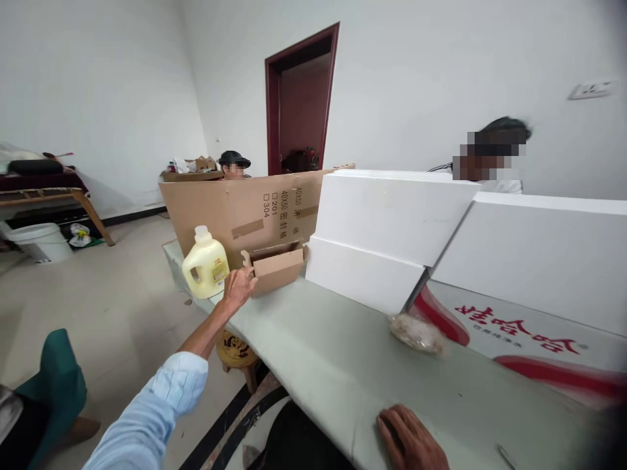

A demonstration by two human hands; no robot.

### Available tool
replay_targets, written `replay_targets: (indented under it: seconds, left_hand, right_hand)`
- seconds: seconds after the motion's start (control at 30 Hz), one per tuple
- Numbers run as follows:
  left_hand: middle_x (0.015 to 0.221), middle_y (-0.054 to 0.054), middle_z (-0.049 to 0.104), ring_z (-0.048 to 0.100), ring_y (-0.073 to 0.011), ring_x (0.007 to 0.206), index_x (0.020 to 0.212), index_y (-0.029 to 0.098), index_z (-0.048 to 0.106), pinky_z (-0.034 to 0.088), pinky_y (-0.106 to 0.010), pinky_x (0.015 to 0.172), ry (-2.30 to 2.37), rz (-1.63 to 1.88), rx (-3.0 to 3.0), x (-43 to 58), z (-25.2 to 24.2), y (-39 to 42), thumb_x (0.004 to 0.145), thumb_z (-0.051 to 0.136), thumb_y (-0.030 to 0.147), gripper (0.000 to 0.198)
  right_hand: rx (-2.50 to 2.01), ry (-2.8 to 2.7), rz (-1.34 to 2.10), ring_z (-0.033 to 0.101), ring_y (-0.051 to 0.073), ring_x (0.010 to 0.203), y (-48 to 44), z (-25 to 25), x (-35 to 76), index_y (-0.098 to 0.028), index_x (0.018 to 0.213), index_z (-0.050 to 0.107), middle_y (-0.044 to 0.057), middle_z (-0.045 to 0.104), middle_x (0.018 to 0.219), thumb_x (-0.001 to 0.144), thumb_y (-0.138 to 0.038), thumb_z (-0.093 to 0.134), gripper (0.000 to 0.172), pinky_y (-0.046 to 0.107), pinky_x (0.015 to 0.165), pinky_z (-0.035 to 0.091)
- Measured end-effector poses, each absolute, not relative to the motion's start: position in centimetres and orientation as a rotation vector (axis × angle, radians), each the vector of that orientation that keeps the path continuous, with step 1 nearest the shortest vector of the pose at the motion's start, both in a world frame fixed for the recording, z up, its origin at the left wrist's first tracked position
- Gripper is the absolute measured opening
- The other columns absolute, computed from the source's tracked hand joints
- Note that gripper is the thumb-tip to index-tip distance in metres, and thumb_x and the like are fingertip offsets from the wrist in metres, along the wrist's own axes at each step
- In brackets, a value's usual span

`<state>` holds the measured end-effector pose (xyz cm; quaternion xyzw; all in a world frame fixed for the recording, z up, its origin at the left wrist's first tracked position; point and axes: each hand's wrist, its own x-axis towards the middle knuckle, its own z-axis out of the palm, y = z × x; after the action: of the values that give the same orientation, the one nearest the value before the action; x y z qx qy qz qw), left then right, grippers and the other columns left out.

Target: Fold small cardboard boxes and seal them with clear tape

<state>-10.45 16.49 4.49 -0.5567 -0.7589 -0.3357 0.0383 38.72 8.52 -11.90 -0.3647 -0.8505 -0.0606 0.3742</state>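
Observation:
My left hand (239, 287) reaches out to the far left part of the table and grips the left edge of a small brown cardboard box (278, 271). The box's top is open, and what lies inside cannot be seen. Just left of that hand stands a pale yellow jug (206, 264) with a white cap and a handle. My right hand (412, 438) rests palm down on the table's near edge, holding nothing, its fingers loosely stretched. A clear plastic bag (418, 334) with pale contents lies beyond it.
White boxes (367, 277) and a red-and-white printed carton (514, 326) line the table's (313, 339) far side. Behind the small box stands a large cardboard sheet (210, 202). Two people sit beyond. A thin metal object (505, 455) lies near right; a wooden stool (236, 352) stands below.

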Motion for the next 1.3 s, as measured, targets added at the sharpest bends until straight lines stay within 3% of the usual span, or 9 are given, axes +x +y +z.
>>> replay_targets:
  seconds: [0.23, 0.5, 0.67, 0.83, 0.93, 1.03, 1.13, 1.2, 1.3]
  left_hand:
    - [0.102, -0.007, 0.086, 0.081, -0.0244, 0.087, 0.104, 0.021, 0.085, 0.066, -0.037, 0.088, -2.076, -1.631, -1.738, -9.2, 1.7, 7.3, 0.085, 0.073, 0.030, 0.024]
    - [0.076, -0.005, 0.080, 0.072, -0.0194, 0.067, 0.102, 0.016, 0.087, 0.061, -0.030, 0.065, -1.958, -2.182, -1.793, -6.4, 0.7, 3.1, 0.074, 0.082, 0.049, 0.043]
    - [0.079, -0.007, 0.080, 0.071, -0.0193, 0.070, 0.101, 0.013, 0.086, 0.060, -0.031, 0.068, -2.069, -2.425, -1.940, -4.3, -0.5, 1.2, 0.066, 0.088, 0.050, 0.051]
    - [0.086, -0.008, 0.081, 0.074, -0.0218, 0.077, 0.101, 0.015, 0.087, 0.062, -0.033, 0.074, -2.105, -2.345, -2.165, -2.5, -1.5, 0.5, 0.070, 0.085, 0.051, 0.048]
    - [0.107, -0.010, 0.080, 0.075, -0.0258, 0.095, 0.107, 0.019, 0.086, 0.063, -0.035, 0.079, -1.982, -2.171, -2.330, -2.2, -1.3, 0.4, 0.076, 0.082, 0.046, 0.042]
    - [0.144, -0.014, 0.064, 0.065, -0.0328, 0.132, 0.119, 0.023, 0.082, 0.062, -0.044, 0.100, -1.779, -1.873, -2.382, -2.0, -0.7, 0.2, 0.076, 0.083, 0.036, 0.044]
    - [0.164, -0.014, 0.046, 0.048, -0.0366, 0.151, 0.119, 0.024, 0.080, 0.048, -0.054, 0.120, -1.604, -1.613, -2.340, -1.8, 0.2, -0.4, 0.075, 0.086, 0.023, 0.045]
    - [0.164, -0.013, 0.049, 0.043, -0.0373, 0.155, 0.114, 0.023, 0.078, 0.044, -0.056, 0.124, -1.503, -1.462, -2.342, -1.6, 0.8, -1.0, 0.078, 0.084, 0.019, 0.036]
    - [0.139, -0.012, 0.070, 0.048, -0.0362, 0.152, 0.104, 0.023, 0.074, 0.043, -0.056, 0.122, -1.432, -1.270, -2.421, -1.6, 1.6, -1.7, 0.084, 0.080, 0.017, 0.021]
  right_hand:
    - [-1.187, -1.982, 0.260, 0.068, 0.021, 0.074, 7.4, -8.7, 35.3, -0.024, 0.111, 0.070, 0.009, 0.073, 0.097, 0.103, -0.066, 0.053, 0.046, 0.034, 0.068, 0.058]
    - [-1.220, -1.773, 0.647, 0.066, 0.033, 0.117, 6.1, -5.1, 32.1, -0.025, 0.160, 0.042, 0.020, 0.055, 0.157, 0.084, -0.073, 0.072, 0.095, 0.047, 0.089, 0.059]
    - [-1.149, -1.764, 0.773, 0.057, 0.037, 0.137, 2.9, -3.9, 32.4, -0.026, 0.165, 0.035, 0.018, 0.052, 0.160, 0.082, -0.070, 0.079, 0.104, 0.053, 0.106, 0.054]
    - [-1.103, -1.735, 0.866, 0.058, 0.037, 0.134, 0.7, -4.1, 32.9, -0.021, 0.158, 0.043, 0.017, 0.062, 0.149, 0.080, -0.072, 0.081, 0.100, 0.056, 0.113, 0.050]
    - [-1.096, -1.718, 0.865, 0.059, 0.036, 0.133, 0.4, -4.4, 32.9, -0.021, 0.153, 0.047, 0.016, 0.063, 0.145, 0.081, -0.070, 0.081, 0.094, 0.054, 0.112, 0.051]
    - [-1.112, -1.735, 0.806, 0.058, 0.036, 0.134, 0.1, -4.2, 32.9, -0.021, 0.148, 0.052, 0.016, 0.064, 0.143, 0.082, -0.069, 0.080, 0.086, 0.052, 0.113, 0.050]
    - [-1.145, -1.745, 0.780, 0.060, 0.036, 0.129, -0.6, -3.4, 32.8, -0.020, 0.150, 0.049, 0.016, 0.065, 0.141, 0.084, -0.069, 0.079, 0.088, 0.051, 0.110, 0.052]
    - [-1.159, -1.741, 0.769, 0.061, 0.036, 0.128, -1.3, -2.8, 32.6, -0.021, 0.153, 0.046, 0.015, 0.064, 0.141, 0.084, -0.069, 0.079, 0.091, 0.050, 0.109, 0.052]
    - [-1.176, -1.741, 0.728, 0.057, 0.036, 0.134, -2.5, -2.2, 32.3, -0.023, 0.157, 0.042, 0.015, 0.060, 0.148, 0.085, -0.067, 0.080, 0.093, 0.051, 0.114, 0.050]
